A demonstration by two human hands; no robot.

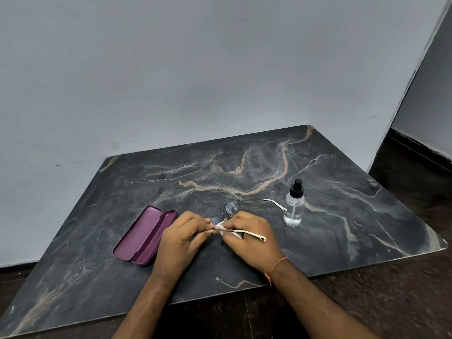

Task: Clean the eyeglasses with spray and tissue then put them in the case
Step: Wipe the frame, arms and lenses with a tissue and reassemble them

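Both hands work above the middle of the dark marble table, toward its near edge. Left hand: fingers curled, tips pinching the eyeglasses at the frame end nearest the person, approx. where the near temple joins the lens. Right hand: fingers curled, pinching a small white tissue against the same area; whether the tissue touches lens or frame cannot be told, since the fingers cover the contact pt. Eyeglasses are held just over the table top, temples unfolded: near temple, w/ white tip, runs across the back of the right hand; far temple, also white-tipped, extends toward the right edge, its tip ending just beside the spray bottle. Both lenses show fine specks or droplets. Spray bottle: clear, black pump top, upright on the table, right of the hands, apart from them, roughly midway betw. far and near edges. Case: purple, lying open on the table left of the left hand, just beside it, both halves facing up, long axis angled from the near edge toward the far edge. An orange thread circles the right wrist.
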